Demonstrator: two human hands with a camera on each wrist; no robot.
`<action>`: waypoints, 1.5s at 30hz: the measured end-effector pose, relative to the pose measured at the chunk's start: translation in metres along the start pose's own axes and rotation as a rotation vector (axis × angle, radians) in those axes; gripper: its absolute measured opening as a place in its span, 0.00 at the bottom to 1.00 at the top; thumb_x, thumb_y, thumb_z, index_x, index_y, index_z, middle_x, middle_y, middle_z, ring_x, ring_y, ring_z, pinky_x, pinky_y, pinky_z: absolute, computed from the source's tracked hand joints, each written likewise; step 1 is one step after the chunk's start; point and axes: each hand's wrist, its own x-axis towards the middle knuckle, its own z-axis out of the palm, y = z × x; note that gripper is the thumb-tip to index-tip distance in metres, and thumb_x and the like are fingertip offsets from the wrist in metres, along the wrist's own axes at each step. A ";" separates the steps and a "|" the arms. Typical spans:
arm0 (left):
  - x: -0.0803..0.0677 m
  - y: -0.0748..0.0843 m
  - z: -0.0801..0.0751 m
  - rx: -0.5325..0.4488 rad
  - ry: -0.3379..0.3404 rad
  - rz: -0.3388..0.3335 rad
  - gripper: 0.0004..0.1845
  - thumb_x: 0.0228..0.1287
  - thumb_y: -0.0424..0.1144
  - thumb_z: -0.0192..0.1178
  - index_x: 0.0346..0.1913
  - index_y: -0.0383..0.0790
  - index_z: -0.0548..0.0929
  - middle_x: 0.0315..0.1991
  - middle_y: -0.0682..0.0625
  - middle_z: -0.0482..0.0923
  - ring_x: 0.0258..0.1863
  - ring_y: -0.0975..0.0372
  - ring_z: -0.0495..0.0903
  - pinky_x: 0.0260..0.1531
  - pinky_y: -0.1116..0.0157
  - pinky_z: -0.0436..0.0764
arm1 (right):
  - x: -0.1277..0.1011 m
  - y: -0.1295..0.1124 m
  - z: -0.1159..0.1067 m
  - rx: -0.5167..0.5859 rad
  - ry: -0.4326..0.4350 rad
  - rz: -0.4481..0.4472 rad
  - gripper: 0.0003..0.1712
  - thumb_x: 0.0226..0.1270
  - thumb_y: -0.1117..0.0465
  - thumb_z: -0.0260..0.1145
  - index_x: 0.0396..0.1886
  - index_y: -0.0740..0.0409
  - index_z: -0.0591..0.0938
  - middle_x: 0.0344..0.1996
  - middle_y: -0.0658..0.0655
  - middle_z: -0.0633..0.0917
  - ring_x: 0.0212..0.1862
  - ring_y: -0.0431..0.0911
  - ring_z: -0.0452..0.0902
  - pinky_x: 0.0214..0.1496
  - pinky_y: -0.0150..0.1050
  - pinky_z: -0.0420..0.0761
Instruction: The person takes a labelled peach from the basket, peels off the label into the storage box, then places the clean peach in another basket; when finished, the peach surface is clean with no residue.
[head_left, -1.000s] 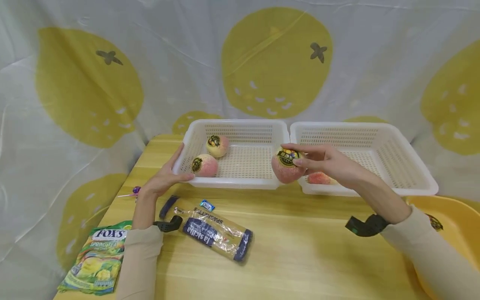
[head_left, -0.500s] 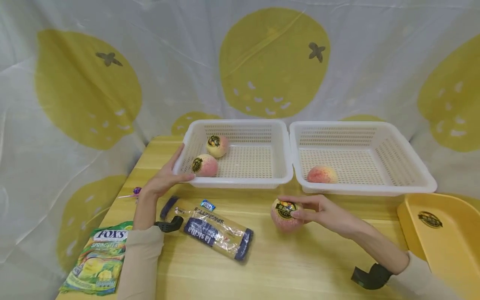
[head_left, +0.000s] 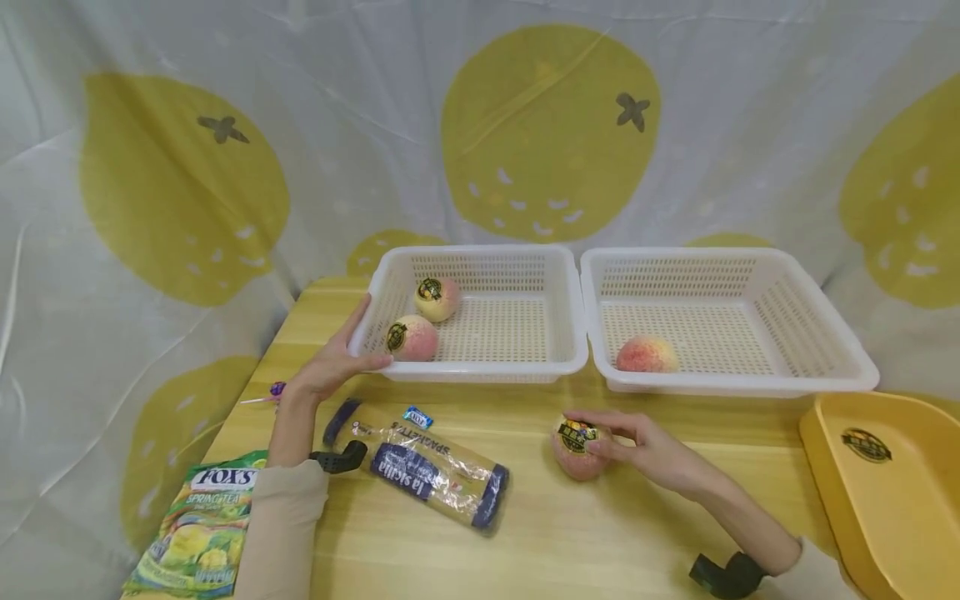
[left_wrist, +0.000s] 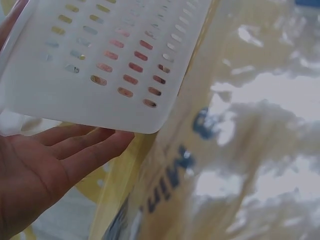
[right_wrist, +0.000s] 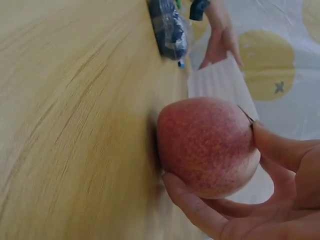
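My right hand point(head_left: 648, 454) holds a pink-and-yellow apple point(head_left: 576, 454) with a black-and-gold sticker, thumb and fingers around it. In the right wrist view this apple point(right_wrist: 205, 147) is at or just above the wooden tabletop; contact is unclear. My left hand point(head_left: 330, 367) grips the left end of a white plastic basket point(head_left: 480, 372). Its fingers point(left_wrist: 95, 150) reach beneath the basket wall point(left_wrist: 85, 100) in the left wrist view. Inside that basket are two stickered apples, one behind point(head_left: 437, 300) and one in front point(head_left: 412, 337). A redder apple point(head_left: 647, 356) lies in the right white basket point(head_left: 738, 385).
A spaghetti packet point(head_left: 420, 467) lies before the left basket, with a small blue candy point(head_left: 417, 417) beside it. A Fox's candy bag point(head_left: 198, 525) and a lollipop point(head_left: 276, 390) are at left. At right stands a yellow tub point(head_left: 832, 450); a lemon-print curtain point(head_left: 375, 125) hangs behind.
My right hand has brought the apple from between the two baskets' front rims toward me, down to the table area in front of them. The left hand keeps its place on the basket.
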 end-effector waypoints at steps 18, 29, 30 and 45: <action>-0.044 0.081 0.049 0.099 0.188 0.280 0.64 0.58 0.31 0.75 0.84 0.68 0.41 0.86 0.54 0.36 0.85 0.46 0.42 0.79 0.38 0.52 | 0.004 0.004 -0.014 0.014 -0.032 -0.006 0.28 0.79 0.58 0.61 0.76 0.49 0.73 0.72 0.61 0.77 0.63 0.32 0.75 0.61 0.28 0.76; -0.060 0.096 0.241 -0.059 -0.213 0.156 0.51 0.60 0.44 0.76 0.81 0.65 0.57 0.83 0.62 0.53 0.83 0.58 0.51 0.82 0.49 0.54 | 0.000 0.009 -0.019 0.072 -0.008 0.028 0.28 0.76 0.59 0.65 0.74 0.54 0.76 0.72 0.64 0.75 0.71 0.65 0.70 0.66 0.57 0.78; -0.056 0.088 0.253 -0.068 -0.201 0.103 0.51 0.61 0.43 0.76 0.82 0.65 0.57 0.83 0.61 0.52 0.84 0.58 0.50 0.82 0.47 0.53 | 0.000 0.009 -0.019 0.077 0.001 0.034 0.29 0.75 0.59 0.66 0.73 0.55 0.76 0.72 0.65 0.76 0.71 0.66 0.70 0.66 0.60 0.78; -0.027 0.044 0.308 -0.176 -0.024 -0.011 0.39 0.64 0.27 0.68 0.77 0.51 0.70 0.77 0.45 0.69 0.75 0.49 0.70 0.74 0.54 0.70 | -0.004 0.015 -0.023 0.138 0.020 0.039 0.30 0.73 0.60 0.68 0.73 0.58 0.76 0.75 0.65 0.72 0.74 0.70 0.65 0.65 0.50 0.82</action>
